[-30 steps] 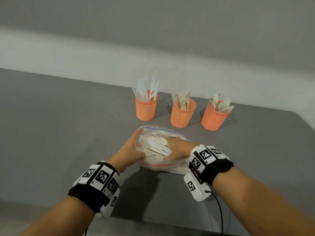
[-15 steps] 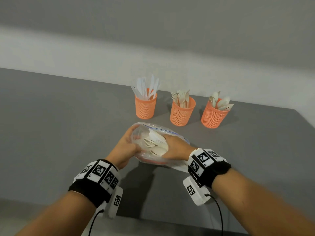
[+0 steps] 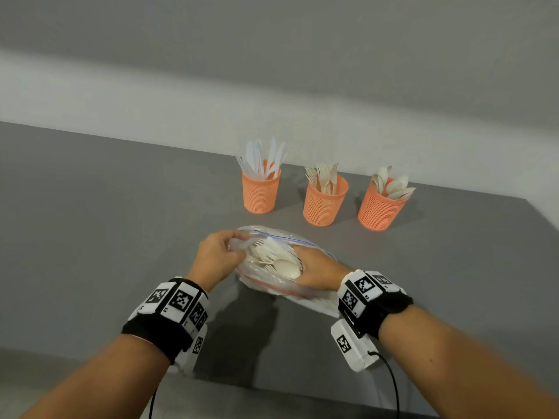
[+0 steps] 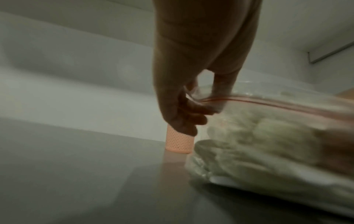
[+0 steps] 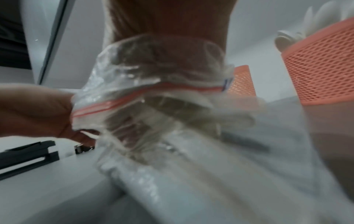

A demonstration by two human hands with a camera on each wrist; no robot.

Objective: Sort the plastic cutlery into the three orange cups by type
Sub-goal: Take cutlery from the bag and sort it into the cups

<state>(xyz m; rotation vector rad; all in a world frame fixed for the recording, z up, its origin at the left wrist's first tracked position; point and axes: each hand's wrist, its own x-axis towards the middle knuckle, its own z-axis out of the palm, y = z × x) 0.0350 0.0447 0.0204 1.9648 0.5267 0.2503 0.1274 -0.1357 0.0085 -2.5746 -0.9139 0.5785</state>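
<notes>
Left hand (image 3: 218,259) pinches the mouth of the clear bag (image 3: 273,287) of cutlery (image 3: 276,258) on the table (image 3: 90,237); right hand (image 3: 317,269) is inside it, grip hidden, can't tell. Bag sits near the three cups (image 3: 323,204). Risk: tangled pieces come out together and mixed types spill, or the bag slips.

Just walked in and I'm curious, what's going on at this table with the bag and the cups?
A person is sorting plastic cutlery. The left hand holds open the mouth of a clear zip bag on the grey table, and the right hand reaches inside among the cutlery. Behind it stand three orange cups: knives, forks, spoons.
</notes>
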